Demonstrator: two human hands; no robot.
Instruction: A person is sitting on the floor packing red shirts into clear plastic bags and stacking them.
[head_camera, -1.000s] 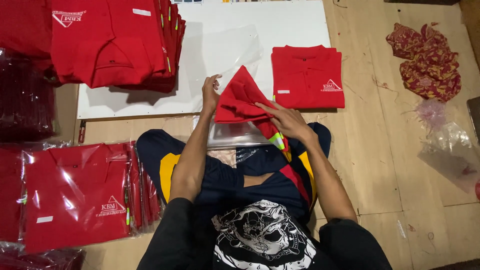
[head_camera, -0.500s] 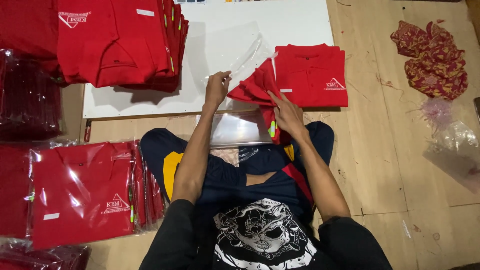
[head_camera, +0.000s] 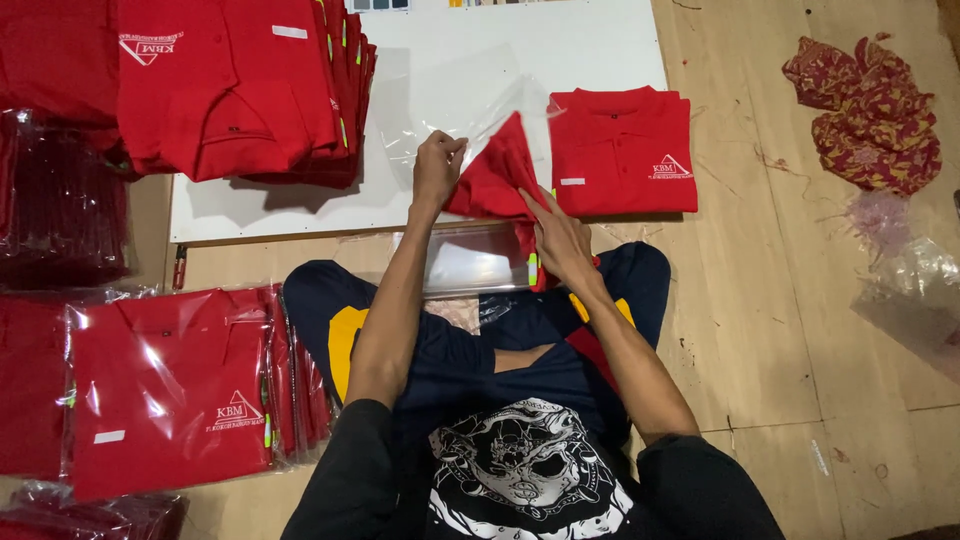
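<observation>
Folded red shirt (head_camera: 622, 152) right beside bagged shirt (head_camera: 492, 180); unbagged stack (head_camera: 240, 85) upper left.

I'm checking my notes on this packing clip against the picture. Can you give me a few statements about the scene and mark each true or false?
1. The left hand holds up a clear plastic bag. True.
2. The right hand rests on a blue shirt. False: it presses on a red shirt that is going into the bag.
3. A folded red shirt without a bag lies on the white board. True.
4. The bagged shirts lie on the person's right. False: they are stacked on the left, on the wooden floor.
5. A patterned red cloth lies on the floor at the far right. True.
</observation>
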